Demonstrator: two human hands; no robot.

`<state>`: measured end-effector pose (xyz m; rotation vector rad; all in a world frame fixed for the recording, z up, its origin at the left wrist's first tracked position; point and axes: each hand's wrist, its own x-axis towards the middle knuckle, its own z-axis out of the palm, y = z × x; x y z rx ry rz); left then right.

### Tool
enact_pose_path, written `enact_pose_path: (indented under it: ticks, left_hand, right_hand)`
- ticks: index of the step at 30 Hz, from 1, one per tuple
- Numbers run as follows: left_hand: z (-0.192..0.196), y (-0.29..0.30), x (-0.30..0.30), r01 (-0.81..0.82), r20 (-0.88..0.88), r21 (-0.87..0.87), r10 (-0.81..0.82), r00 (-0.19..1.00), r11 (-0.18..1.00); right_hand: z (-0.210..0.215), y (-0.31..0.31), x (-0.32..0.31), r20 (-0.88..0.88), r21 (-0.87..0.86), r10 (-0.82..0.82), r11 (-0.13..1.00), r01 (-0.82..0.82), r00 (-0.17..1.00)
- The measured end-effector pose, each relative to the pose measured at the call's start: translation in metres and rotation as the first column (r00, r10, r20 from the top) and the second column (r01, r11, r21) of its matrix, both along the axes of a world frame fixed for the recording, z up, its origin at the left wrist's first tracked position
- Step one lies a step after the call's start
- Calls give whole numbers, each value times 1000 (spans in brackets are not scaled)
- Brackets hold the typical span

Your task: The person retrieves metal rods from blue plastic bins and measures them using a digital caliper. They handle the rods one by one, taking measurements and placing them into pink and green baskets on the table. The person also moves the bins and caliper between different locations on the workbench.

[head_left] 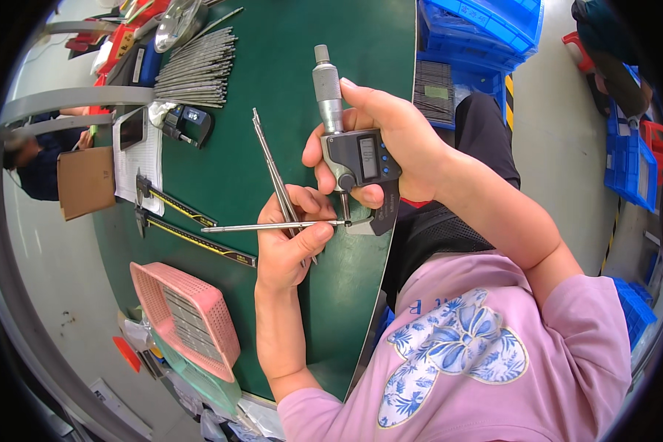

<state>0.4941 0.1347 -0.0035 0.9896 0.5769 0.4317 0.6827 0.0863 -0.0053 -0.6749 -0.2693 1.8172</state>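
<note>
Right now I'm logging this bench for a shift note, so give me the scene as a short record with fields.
left hand: holds thin metal rod level, plus spare rods
right hand: holds digital micrometer, thimble up
contact: rod tip sits in the micrometer's jaws
surface: green mat
nearby: two calipers, pink basket, rod pile

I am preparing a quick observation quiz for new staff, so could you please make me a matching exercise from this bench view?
Things:
1. digital micrometer
2. thin metal rod
3. pink basket
4. bundle of rods

Places:
A. lying loose at the far end of the green table
B. in the right hand
C. on the table's near left part
D. pinched in the left hand, tip between the measuring faces

Pairs: 1-B, 2-D, 3-C, 4-A
</note>
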Motion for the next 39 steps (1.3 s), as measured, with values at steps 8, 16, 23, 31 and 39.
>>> enact_pose_path:
  ticks: [8, 16, 23, 31, 39]
  left_hand:
    - [0, 1, -1, 7, -13, 7, -7, 1000, 1000]
    - [1, 2, -2, 5, -16, 28, -5, 1000, 1000]
    - [-3, -1, 1, 21, 20, 21, -21, 1000, 1000]
    - [-3, -2, 4, -148, 145, -170, 173, 974, 974]
    - [18, -7, -33, -299, 185, -46, 302, 935, 953]
  right_hand:
    - [4, 0, 0, 2, -40, 4, 999, -4, 1000]
    - [4, 2, -4, 104, -37, 0, 999, 4, 995]
    - [8, -4, 2, 46, -77, 5, 997, -2, 999]
    - [10, 0, -1, 48, -60, 6, 998, -4, 999]
    - [28, 62, -25, 611, -159, 268, 963, -215, 745]
